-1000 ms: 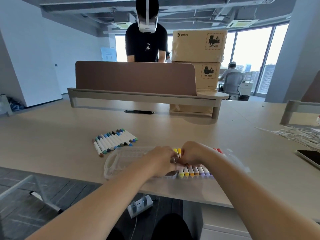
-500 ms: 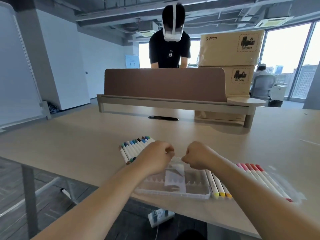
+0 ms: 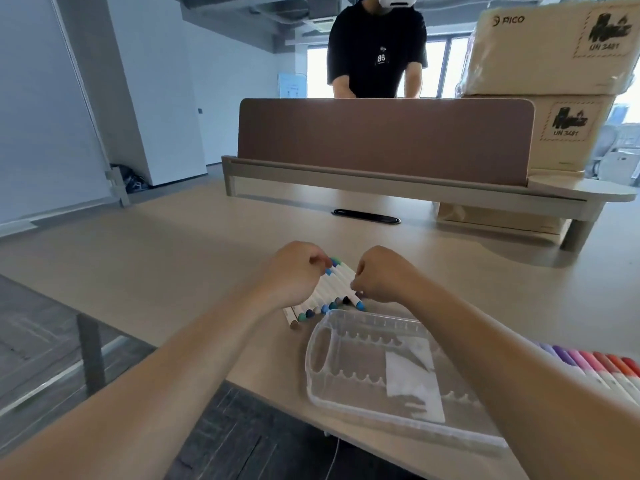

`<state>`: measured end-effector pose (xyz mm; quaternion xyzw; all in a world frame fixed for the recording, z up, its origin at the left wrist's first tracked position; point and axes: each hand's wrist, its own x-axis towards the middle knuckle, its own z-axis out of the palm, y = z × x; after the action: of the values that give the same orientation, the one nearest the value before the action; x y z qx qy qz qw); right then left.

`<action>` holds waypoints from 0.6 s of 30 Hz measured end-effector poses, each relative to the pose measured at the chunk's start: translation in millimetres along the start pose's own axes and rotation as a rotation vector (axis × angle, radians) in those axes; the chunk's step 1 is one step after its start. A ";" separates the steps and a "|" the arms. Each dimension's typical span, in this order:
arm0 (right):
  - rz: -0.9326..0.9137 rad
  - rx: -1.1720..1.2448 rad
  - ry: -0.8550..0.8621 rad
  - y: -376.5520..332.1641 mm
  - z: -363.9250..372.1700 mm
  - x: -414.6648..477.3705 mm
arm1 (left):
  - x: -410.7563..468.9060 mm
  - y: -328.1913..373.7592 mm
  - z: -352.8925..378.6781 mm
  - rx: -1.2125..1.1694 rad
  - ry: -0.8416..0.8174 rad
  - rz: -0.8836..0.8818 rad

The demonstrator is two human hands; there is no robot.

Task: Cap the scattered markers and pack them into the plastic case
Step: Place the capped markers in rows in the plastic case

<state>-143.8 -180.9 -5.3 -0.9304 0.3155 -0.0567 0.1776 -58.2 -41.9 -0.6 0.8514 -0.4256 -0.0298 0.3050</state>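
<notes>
A row of white markers with blue, green and dark caps (image 3: 323,299) lies on the table beyond the clear plastic case (image 3: 346,400). My left hand (image 3: 294,275) curls over the row's far left end, fingertips on the caps. My right hand (image 3: 381,275) curls at the row's right side, pinching the markers there. The case is open, with scalloped slots and a white paper slip (image 3: 412,382) inside. A second row of markers with purple, pink, red and orange caps (image 3: 602,367) lies at the right, partly hidden by my right forearm.
A brown desk divider on a grey shelf (image 3: 384,157) crosses the table's far side. Stacked cardboard boxes (image 3: 554,50) stand at the right. A person in a black shirt (image 3: 377,50) stands behind the divider. A black cable slot (image 3: 365,216) sits mid-table.
Both hands have left the markers in the case's right half and moved left and forward to the blue-green row. The view has swung left and closer.
</notes>
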 end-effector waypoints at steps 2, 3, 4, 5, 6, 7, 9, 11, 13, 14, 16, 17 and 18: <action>-0.007 -0.016 0.001 -3.5 3.5 8.6 | 3.6 -2.9 0.5 -0.015 0.003 -0.009; -0.012 -0.021 0.002 -5.2 5.2 12.0 | 5.0 -5.2 0.8 -0.024 0.007 -0.012; -0.020 -0.025 0.000 -7.0 6.7 15.2 | 5.9 -7.8 0.8 -0.032 0.010 -0.020; -0.030 -0.022 0.001 -8.9 8.1 17.8 | 6.8 -10.9 0.7 -0.043 0.015 -0.025; -0.038 -0.019 0.001 -10.7 9.2 20.0 | 7.4 -14.1 0.3 -0.056 0.021 -0.030; -0.047 -0.018 0.003 -12.7 9.7 21.1 | 8.7 -17.7 0.2 -0.076 0.030 -0.029; -0.064 -0.024 0.004 -16.7 11.5 22.5 | 9.7 -23.9 -0.7 -0.114 0.039 -0.034; -0.074 -0.037 0.005 -19.7 13.2 23.1 | 7.9 -27.7 -1.2 -0.113 0.034 -0.041; -0.073 -0.037 0.005 -21.8 15.1 24.4 | 5.2 -31.7 -1.8 -0.104 0.034 -0.034; -0.070 -0.039 0.000 -22.6 16.0 24.9 | 3.9 -33.3 -2.9 -0.107 0.040 -0.035; -0.069 -0.048 -0.008 -23.9 16.9 24.0 | 2.7 -36.0 -4.5 -0.126 0.056 -0.041; -0.071 -0.053 -0.009 -25.3 16.9 23.3 | 2.6 -37.3 -5.2 -0.136 0.061 -0.043; -0.075 -0.058 -0.010 -27.3 17.0 22.6 | 2.1 -38.2 -5.5 -0.144 0.059 -0.047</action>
<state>-106.6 -169.5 -11.2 -0.9466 0.2810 -0.0495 0.1500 -28.1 -23.5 -16.5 0.8376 -0.3930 -0.0424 0.3771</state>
